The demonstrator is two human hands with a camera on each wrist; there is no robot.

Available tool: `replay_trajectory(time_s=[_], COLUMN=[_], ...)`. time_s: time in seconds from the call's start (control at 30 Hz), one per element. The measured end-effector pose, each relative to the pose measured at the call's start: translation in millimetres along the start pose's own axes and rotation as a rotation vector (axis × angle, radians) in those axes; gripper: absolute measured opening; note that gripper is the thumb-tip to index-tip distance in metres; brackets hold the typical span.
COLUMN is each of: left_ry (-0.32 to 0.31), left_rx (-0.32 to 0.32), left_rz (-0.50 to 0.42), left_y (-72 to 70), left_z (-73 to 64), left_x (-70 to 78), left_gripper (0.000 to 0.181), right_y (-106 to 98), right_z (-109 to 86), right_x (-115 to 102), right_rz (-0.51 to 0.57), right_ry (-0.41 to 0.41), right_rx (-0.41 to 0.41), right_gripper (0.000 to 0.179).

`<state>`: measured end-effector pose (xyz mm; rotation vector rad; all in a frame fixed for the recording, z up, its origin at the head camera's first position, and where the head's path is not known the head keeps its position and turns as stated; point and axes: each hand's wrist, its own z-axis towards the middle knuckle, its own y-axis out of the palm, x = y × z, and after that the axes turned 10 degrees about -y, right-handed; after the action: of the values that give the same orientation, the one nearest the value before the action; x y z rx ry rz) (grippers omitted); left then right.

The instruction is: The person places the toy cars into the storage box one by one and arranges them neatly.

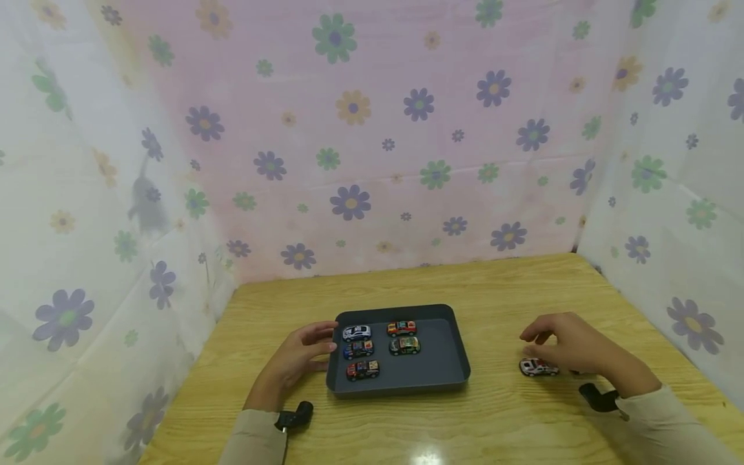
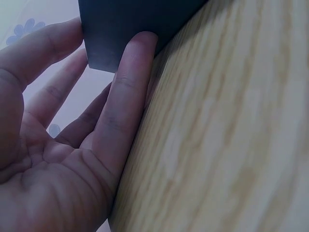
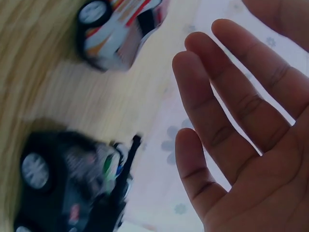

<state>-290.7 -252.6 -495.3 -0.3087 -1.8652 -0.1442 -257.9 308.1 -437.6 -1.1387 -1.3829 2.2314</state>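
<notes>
A dark grey tray (image 1: 407, 390) holds several small toy cars in two columns. A white car (image 1: 356, 332), a blue car (image 1: 358, 349) and a dark red car (image 1: 363, 370) make the left one; a red-and-yellow car (image 1: 402, 329) and a green car (image 1: 404, 345) stand beside them. My left hand (image 1: 299, 355) rests at the tray's left wall, fingertips against its outer side (image 2: 108, 36). Loosely bent, my right hand (image 1: 566, 345) hovers over a white-and-red toy car (image 1: 538, 367) on the table, holding nothing. Below it in the right wrist view is a black toy car (image 3: 72, 179) with a rod, mostly hidden in the head view.
The wood-grain table (image 1: 395, 429) carries the tray and the loose cars. Flower-printed cloth (image 1: 372, 129) hangs behind the table and along both sides. A black wrist mount (image 1: 294, 416) sits at the left cuff, another (image 1: 599, 397) at the right.
</notes>
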Motion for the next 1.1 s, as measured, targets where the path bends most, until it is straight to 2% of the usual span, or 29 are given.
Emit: replay_trajectory(time_s=[0.4, 0.6, 0.83, 1.1], left_ry=[-0.004, -0.001, 0.004, 0.008], left_rx=[0.008, 0.007, 0.008, 0.003], left_rz=[-0.011, -0.018, -0.016, -0.014], left_y=[0.3, 0.3, 1.5, 1.4], left_z=[1.5, 0.2, -0.7, -0.4], left_x=[1.1, 1.1, 0.5, 0.4], left_gripper=[0.059, 0.059, 0.059, 0.058], right_y=[-1, 0, 2, 4], right_z=[-16.6, -17.9, -18.9, -19.0], right_x=[13, 18, 21, 21], right_rz=[-0.005, -0.029, 0.023, 0.057], right_ry=[-0.016, -0.069, -0.058, -0.044], right_rx=[-0.055, -0.058, -0.087, -0.078], right_gripper=[0.038, 0.028, 0.024, 0.021])
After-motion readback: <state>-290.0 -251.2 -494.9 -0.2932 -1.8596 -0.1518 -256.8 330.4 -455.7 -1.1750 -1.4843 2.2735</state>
